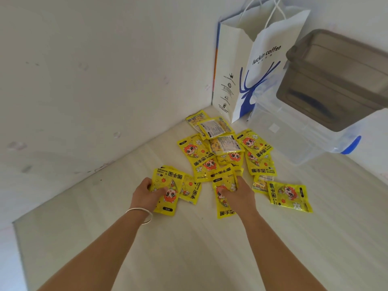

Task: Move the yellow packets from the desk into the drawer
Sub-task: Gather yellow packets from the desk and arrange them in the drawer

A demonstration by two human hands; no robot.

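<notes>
I see both bare arms reach straight out in front, side by side and a little apart. The left hand (147, 194) has its fingers and thumb curled around a yellow packet (168, 192), and a thin silver bangle (140, 214) sits on that wrist. The right hand (239, 194) pinches another packet (223, 198).

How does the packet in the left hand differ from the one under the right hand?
The left hand grips its packet by the left edge, with the label text at its far end. The right hand pinches its packet, whose text is at the near end; it lies partly over the pile. Both are yellow, cartoon side up.
</notes>
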